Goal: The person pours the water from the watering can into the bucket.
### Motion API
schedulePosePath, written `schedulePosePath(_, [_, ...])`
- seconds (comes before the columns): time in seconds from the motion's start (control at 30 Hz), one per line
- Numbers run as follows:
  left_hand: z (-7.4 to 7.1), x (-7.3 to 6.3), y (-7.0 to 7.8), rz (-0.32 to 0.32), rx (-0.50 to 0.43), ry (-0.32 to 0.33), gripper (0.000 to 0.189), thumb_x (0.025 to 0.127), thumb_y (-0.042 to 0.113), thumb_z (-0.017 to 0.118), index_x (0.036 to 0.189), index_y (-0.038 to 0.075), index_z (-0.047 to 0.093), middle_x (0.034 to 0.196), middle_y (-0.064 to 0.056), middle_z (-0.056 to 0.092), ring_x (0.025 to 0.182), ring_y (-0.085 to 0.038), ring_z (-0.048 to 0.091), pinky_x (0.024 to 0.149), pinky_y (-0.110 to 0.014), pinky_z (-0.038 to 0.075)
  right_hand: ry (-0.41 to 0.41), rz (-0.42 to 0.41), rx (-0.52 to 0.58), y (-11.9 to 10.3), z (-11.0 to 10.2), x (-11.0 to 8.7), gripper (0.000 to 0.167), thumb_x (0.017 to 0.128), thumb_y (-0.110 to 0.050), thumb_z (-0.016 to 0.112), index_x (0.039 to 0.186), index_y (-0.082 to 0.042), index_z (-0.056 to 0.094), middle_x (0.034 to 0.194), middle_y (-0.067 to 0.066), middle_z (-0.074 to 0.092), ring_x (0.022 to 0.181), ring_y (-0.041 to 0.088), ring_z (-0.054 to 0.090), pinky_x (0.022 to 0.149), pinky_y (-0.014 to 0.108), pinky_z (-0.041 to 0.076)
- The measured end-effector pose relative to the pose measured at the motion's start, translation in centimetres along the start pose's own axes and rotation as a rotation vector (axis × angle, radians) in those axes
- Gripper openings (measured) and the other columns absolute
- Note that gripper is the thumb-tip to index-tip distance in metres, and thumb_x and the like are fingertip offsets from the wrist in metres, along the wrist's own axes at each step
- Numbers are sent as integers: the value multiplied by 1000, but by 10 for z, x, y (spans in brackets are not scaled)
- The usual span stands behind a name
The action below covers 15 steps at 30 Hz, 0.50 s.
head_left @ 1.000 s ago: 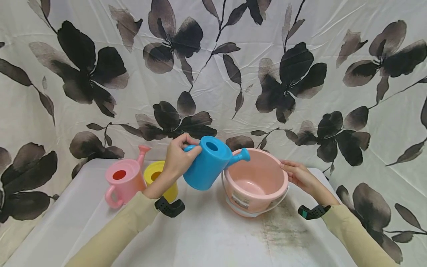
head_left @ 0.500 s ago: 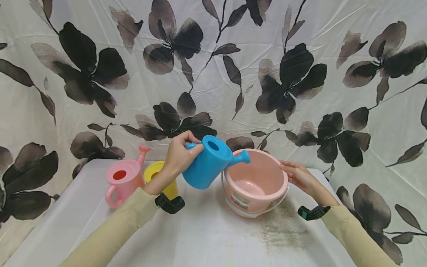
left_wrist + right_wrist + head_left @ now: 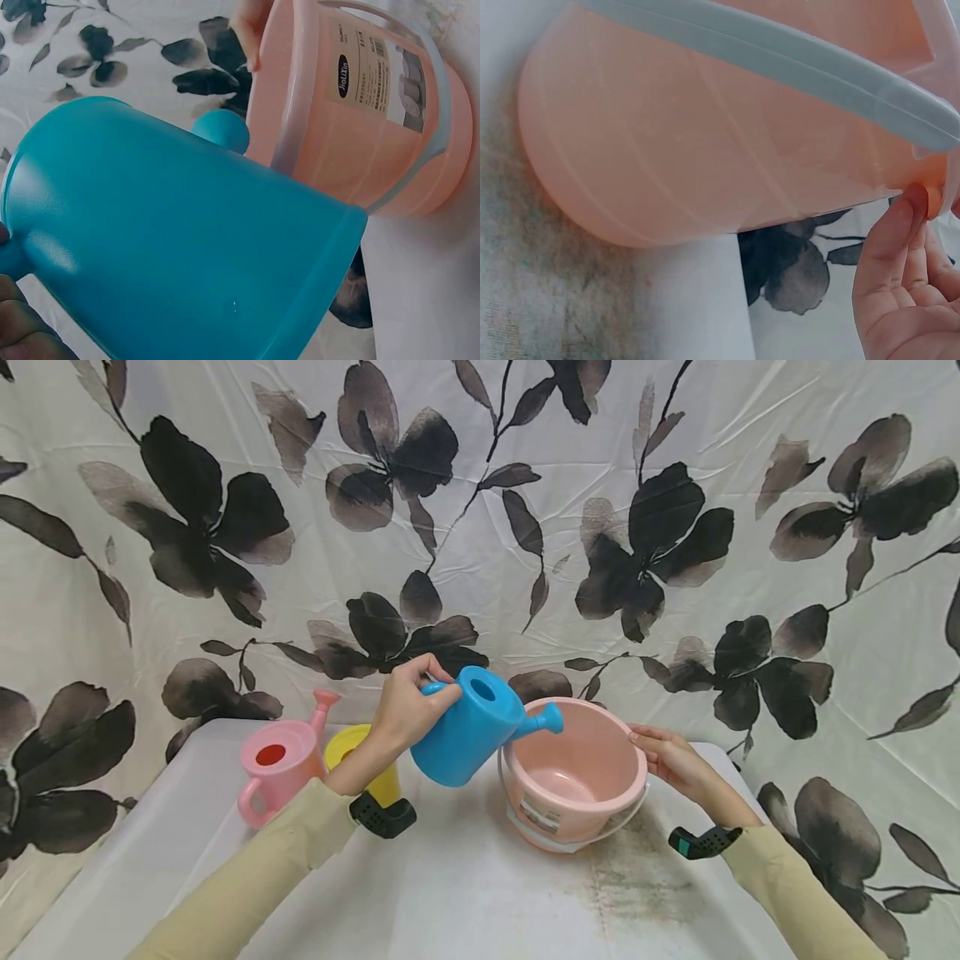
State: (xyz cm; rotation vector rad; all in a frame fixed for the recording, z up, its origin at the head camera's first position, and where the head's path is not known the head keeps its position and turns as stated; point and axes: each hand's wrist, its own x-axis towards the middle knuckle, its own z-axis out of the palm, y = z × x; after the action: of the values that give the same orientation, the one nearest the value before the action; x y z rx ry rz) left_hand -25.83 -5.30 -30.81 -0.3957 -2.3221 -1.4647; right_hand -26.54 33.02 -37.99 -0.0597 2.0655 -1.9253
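Note:
My left hand [image 3: 408,706] grips the handle of a blue watering can [image 3: 467,739], raised off the table and tilted to the right. The can's spout reaches over the rim of a pink bucket [image 3: 536,822]. The left wrist view shows the can's side [image 3: 180,232] large in front, with a small drop on it, and the labelled bucket [image 3: 315,150] behind. On the bucket's far right, my right hand [image 3: 678,764] pinches the rim. In the right wrist view, the thumb and fingers of that hand [image 3: 907,277] meet at the rim, below the pale handle [image 3: 780,67].
Left of the blue can, a pink watering can [image 3: 281,768] and a yellow one [image 3: 386,785], partly hidden by my left forearm, stand on the white-covered table [image 3: 465,885]. A greenish stain [image 3: 637,889] marks the cover by the bucket. Floral fabric [image 3: 480,552] hangs behind.
The blue watering can has tipped slightly further toward the bucket, with my left hand still on its handle. The right hand and the bucket stay in place.

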Motion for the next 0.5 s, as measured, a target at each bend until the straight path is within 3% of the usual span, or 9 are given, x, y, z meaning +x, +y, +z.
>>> schedulePosePath(0.2, [-2,2,4,7,8,-17,8,83,14,62,83,6,61,79,-15,69,60,-20,56,66,-37,53,-1,-3,-12,0,1,0,66,102,-22,45,147,13,12,100,-19,61,93,-6,61,81,14,51])
schedulePosePath(0.5, [-4,3,8,1,11,-40,9,83,14,62,83,5,60,88,-16,71,72,-25,65,73,-48,56,-11,-1,-9,1,1,-1,68,102,-23,46,148,11,10,100,-20,61,93,-6,62,80,15,52])
